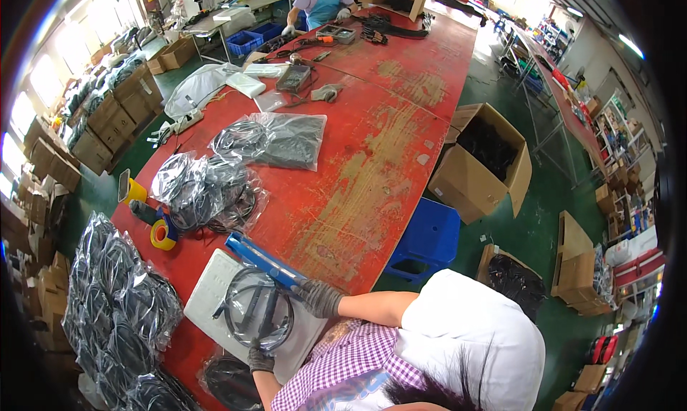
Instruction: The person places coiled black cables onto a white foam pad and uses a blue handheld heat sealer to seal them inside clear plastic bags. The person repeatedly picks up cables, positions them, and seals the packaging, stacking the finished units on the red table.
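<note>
A clear plastic bag with a coiled black cable (259, 307) lies on a white slab (204, 300) at the near edge of the red table. My left hand (262, 356), in a grey glove, pinches the bag's near edge. Across the bag's far side runs a long blue bar-shaped heat sealer (263, 259). My gloved right hand (320, 298) is closed over the sealer's right end, beside the bag; its fingertips are partly hidden. Another bagged black coil (230, 384) sits below the slab, left of my left forearm.
Bagged cables form a big heap (118, 304) on the left and a smaller pile (204, 189) ahead. Yellow-blue tape rolls (163, 233) stand near the sealer. A blue stool (427, 239) and an open carton (469, 178) flank the table's right side. A co-worker (322, 7) stands at the far end.
</note>
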The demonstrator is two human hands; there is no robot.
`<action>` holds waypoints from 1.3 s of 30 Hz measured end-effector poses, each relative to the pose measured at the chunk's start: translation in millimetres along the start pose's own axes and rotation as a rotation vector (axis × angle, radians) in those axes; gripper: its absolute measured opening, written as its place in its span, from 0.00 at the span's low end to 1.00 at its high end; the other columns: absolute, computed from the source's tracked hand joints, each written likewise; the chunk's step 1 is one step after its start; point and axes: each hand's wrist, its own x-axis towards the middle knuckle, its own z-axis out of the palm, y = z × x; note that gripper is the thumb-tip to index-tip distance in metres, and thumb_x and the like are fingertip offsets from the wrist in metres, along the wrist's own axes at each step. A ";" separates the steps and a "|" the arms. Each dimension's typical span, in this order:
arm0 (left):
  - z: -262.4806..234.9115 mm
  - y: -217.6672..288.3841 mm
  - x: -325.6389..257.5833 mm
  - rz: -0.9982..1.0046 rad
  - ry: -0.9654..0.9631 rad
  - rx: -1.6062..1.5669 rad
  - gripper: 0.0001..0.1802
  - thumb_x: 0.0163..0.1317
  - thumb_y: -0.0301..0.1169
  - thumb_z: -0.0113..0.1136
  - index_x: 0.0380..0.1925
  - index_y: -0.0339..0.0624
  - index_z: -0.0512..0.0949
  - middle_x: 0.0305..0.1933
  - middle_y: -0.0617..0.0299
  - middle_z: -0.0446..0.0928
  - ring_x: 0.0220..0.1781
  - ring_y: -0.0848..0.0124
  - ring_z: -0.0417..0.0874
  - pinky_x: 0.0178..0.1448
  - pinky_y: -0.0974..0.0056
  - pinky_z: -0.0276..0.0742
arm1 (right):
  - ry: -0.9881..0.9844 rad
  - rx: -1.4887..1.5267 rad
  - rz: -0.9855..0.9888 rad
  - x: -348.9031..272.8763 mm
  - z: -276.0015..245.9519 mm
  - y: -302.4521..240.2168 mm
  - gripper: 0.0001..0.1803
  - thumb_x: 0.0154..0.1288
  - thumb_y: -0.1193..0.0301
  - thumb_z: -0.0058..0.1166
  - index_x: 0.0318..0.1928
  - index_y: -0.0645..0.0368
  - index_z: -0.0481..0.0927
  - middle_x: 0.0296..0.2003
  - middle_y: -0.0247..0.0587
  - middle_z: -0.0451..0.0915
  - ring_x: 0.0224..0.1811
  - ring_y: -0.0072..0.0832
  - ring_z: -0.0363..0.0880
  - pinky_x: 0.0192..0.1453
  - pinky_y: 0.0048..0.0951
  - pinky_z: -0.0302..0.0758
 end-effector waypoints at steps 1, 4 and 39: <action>1.2 -0.5 -1.9 0.005 0.019 0.027 0.13 0.54 0.38 0.52 0.35 0.43 0.74 0.36 0.62 0.76 0.35 0.66 0.77 0.42 0.59 0.73 | 0.002 -0.032 -0.019 -0.1 -4.4 -1.2 0.25 0.51 0.71 0.38 0.51 0.71 0.62 0.50 0.64 0.62 0.50 0.49 0.65 0.55 0.42 0.61; -6.8 -1.8 2.5 0.005 -0.061 0.069 0.17 0.53 0.42 0.53 0.38 0.44 0.74 0.40 0.62 0.76 0.39 0.66 0.76 0.42 0.62 0.72 | 0.050 -0.022 -0.029 -2.8 -4.6 -3.0 0.25 0.52 0.71 0.37 0.51 0.70 0.62 0.50 0.64 0.62 0.50 0.49 0.64 0.55 0.42 0.60; -138.7 -70.7 -79.7 0.493 0.526 -0.679 0.22 0.47 0.45 0.61 0.37 0.43 0.73 0.33 0.61 0.75 0.33 0.70 0.74 0.32 0.66 0.72 | -0.291 0.828 0.802 11.2 -52.3 107.3 0.12 0.58 0.68 0.47 0.40 0.63 0.73 0.33 0.39 0.75 0.34 0.26 0.74 0.36 0.25 0.74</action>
